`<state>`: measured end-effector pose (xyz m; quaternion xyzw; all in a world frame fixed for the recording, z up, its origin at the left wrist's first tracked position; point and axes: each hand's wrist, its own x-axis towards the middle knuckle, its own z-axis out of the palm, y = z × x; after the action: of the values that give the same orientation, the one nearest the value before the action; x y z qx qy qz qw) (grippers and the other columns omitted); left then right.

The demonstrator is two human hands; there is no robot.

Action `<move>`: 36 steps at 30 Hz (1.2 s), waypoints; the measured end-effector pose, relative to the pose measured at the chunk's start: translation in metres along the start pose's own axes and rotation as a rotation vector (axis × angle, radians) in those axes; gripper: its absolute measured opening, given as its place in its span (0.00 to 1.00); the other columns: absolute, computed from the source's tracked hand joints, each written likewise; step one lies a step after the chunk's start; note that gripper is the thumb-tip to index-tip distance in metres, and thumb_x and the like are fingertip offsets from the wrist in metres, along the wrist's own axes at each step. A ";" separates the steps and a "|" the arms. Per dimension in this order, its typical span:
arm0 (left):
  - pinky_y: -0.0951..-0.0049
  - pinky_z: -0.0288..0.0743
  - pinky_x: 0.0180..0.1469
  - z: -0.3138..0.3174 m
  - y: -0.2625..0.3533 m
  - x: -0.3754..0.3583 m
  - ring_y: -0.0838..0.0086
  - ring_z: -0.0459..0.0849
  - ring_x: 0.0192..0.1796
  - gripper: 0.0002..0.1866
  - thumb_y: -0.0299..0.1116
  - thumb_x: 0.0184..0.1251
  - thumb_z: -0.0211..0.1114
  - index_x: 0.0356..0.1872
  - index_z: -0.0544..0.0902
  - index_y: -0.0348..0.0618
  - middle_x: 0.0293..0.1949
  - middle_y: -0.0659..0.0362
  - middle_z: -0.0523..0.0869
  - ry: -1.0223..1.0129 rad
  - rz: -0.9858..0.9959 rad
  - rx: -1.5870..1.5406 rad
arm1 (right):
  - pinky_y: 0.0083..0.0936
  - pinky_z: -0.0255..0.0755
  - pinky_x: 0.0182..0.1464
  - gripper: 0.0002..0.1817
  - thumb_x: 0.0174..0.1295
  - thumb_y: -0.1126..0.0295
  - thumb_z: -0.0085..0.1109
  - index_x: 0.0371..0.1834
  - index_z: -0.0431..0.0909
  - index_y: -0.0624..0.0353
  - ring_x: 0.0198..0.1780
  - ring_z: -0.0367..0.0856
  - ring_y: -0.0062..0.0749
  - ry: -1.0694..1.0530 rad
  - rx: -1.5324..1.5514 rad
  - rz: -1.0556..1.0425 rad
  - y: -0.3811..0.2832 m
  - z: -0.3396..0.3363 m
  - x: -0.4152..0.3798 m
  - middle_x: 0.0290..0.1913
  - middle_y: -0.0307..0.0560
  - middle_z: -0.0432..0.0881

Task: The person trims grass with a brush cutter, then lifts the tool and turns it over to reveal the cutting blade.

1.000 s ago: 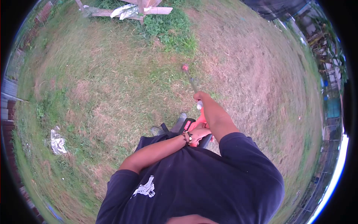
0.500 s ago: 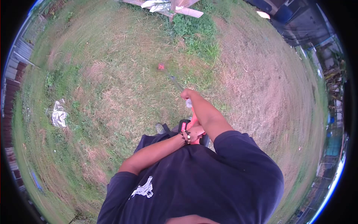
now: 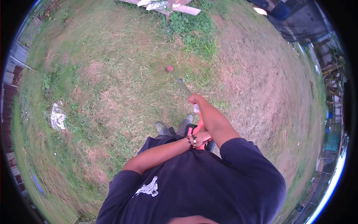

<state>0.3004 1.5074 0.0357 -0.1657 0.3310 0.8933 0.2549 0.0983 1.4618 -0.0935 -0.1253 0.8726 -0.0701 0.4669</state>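
Note:
A long-shafted string trimmer (image 3: 200, 121), orange-red and black at its body, slants forward over the grass. My left hand (image 3: 201, 138), with beaded bracelets at the wrist, is closed on the orange grip close to my waist. Farther forward, my right hand (image 3: 193, 98) is wrapped round the shaft. The trimmer's blurred red head (image 3: 170, 68) is low over the grass at the shaft's far end. My right forearm partly hides the body of the tool.
Cut and patchy grass (image 3: 126, 82) surrounds me. Wooden boards (image 3: 186, 9) stand by leafy weeds (image 3: 194, 31) ahead. A crumpled silvery sheet (image 3: 58, 116) lies at left. My shoes (image 3: 159, 126) show below. Corrugated metal (image 3: 10, 99) edges the far left, with dark sheeting (image 3: 302, 24) at upper right.
The trimmer head and both hands have shifted to the right in view. My hands keep their hold. More of my feet now shows beside the trimmer body.

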 end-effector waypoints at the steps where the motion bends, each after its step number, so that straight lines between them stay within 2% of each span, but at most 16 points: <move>1: 0.85 0.56 0.19 0.000 -0.004 0.002 0.88 0.68 0.20 0.03 0.31 0.57 0.60 0.26 0.76 0.47 0.18 0.71 0.72 -0.012 -0.009 0.009 | 0.31 0.67 0.22 0.08 0.42 0.68 0.51 0.18 0.76 0.60 0.17 0.74 0.31 0.036 0.026 0.023 0.008 -0.001 -0.001 0.16 0.46 0.76; 4: 0.83 0.59 0.20 0.005 -0.011 0.004 0.87 0.69 0.20 0.04 0.32 0.57 0.61 0.27 0.76 0.46 0.19 0.70 0.72 -0.054 -0.038 0.012 | 0.30 0.68 0.23 0.09 0.44 0.67 0.51 0.19 0.76 0.61 0.18 0.74 0.30 0.064 0.070 0.033 0.028 -0.011 -0.017 0.17 0.45 0.76; 8: 0.81 0.63 0.21 0.013 -0.014 0.004 0.86 0.70 0.21 0.04 0.31 0.57 0.61 0.27 0.76 0.45 0.19 0.69 0.73 -0.067 -0.103 0.050 | 0.29 0.69 0.24 0.10 0.46 0.66 0.50 0.18 0.76 0.61 0.19 0.75 0.31 0.093 0.035 0.091 0.064 -0.003 0.001 0.17 0.46 0.76; 10: 0.81 0.64 0.22 0.014 -0.014 0.005 0.85 0.70 0.21 0.03 0.30 0.57 0.61 0.28 0.76 0.44 0.20 0.68 0.73 -0.081 -0.084 0.040 | 0.30 0.68 0.24 0.09 0.46 0.66 0.50 0.18 0.76 0.60 0.19 0.75 0.32 0.069 -0.034 0.115 0.063 -0.011 -0.007 0.18 0.46 0.76; 16: 0.82 0.64 0.24 0.023 0.019 -0.008 0.84 0.71 0.22 0.03 0.29 0.56 0.61 0.28 0.76 0.43 0.22 0.66 0.75 -0.102 -0.060 -0.007 | 0.31 0.67 0.23 0.09 0.46 0.67 0.50 0.19 0.77 0.60 0.18 0.74 0.32 0.078 0.014 0.111 0.040 -0.036 -0.032 0.18 0.47 0.77; 19: 0.83 0.63 0.24 0.018 0.029 -0.002 0.85 0.71 0.23 0.03 0.29 0.56 0.61 0.29 0.76 0.43 0.23 0.67 0.76 -0.123 0.016 -0.023 | 0.30 0.67 0.23 0.09 0.45 0.68 0.50 0.19 0.76 0.61 0.18 0.74 0.32 0.033 -0.058 0.089 0.021 -0.045 -0.018 0.18 0.47 0.76; 22: 0.81 0.72 0.37 -0.005 0.028 0.025 0.82 0.78 0.38 0.14 0.28 0.57 0.61 0.45 0.73 0.44 0.38 0.67 0.79 -0.129 0.025 0.002 | 0.31 0.66 0.22 0.08 0.45 0.69 0.50 0.17 0.75 0.61 0.18 0.74 0.32 0.050 -0.012 0.025 -0.001 -0.052 0.008 0.17 0.47 0.76; 25: 0.78 0.74 0.42 -0.014 0.052 0.041 0.80 0.79 0.42 0.16 0.29 0.59 0.60 0.48 0.72 0.44 0.41 0.65 0.79 -0.084 0.040 0.011 | 0.32 0.65 0.20 0.09 0.44 0.68 0.51 0.15 0.75 0.61 0.17 0.73 0.32 -0.002 -0.054 -0.028 -0.030 -0.065 0.041 0.16 0.46 0.75; 28: 0.84 0.55 0.19 -0.012 0.087 0.059 0.87 0.68 0.20 0.03 0.31 0.57 0.61 0.29 0.74 0.48 0.18 0.70 0.72 0.098 0.135 -0.104 | 0.33 0.64 0.19 0.10 0.45 0.67 0.53 0.12 0.74 0.60 0.15 0.71 0.31 -0.114 -0.174 -0.129 -0.065 -0.087 0.068 0.15 0.45 0.74; 31: 0.85 0.55 0.19 -0.030 0.110 0.100 0.87 0.68 0.21 0.04 0.31 0.57 0.60 0.29 0.74 0.48 0.20 0.70 0.72 0.168 0.172 -0.072 | 0.33 0.63 0.18 0.12 0.46 0.66 0.54 0.10 0.72 0.58 0.13 0.69 0.31 -0.146 -0.048 -0.127 -0.093 -0.107 0.088 0.12 0.43 0.72; 33: 0.84 0.57 0.19 -0.032 0.139 0.115 0.87 0.68 0.20 0.05 0.32 0.57 0.60 0.29 0.73 0.48 0.19 0.70 0.72 0.227 0.166 -0.042 | 0.33 0.62 0.17 0.13 0.48 0.66 0.53 0.10 0.71 0.57 0.12 0.66 0.30 -0.224 -0.073 -0.146 -0.106 -0.125 0.113 0.10 0.42 0.70; 36: 0.84 0.58 0.18 -0.029 0.161 0.136 0.87 0.68 0.20 0.05 0.31 0.58 0.60 0.30 0.73 0.48 0.19 0.70 0.72 0.271 0.252 -0.168 | 0.32 0.62 0.19 0.11 0.46 0.66 0.53 0.10 0.71 0.57 0.14 0.68 0.30 -0.300 -0.106 -0.127 -0.112 -0.135 0.158 0.12 0.42 0.71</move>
<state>0.1021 1.4306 0.0329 -0.2625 0.3047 0.9121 0.0795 -0.0811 1.3098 -0.1182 -0.2136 0.7860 -0.0341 0.5791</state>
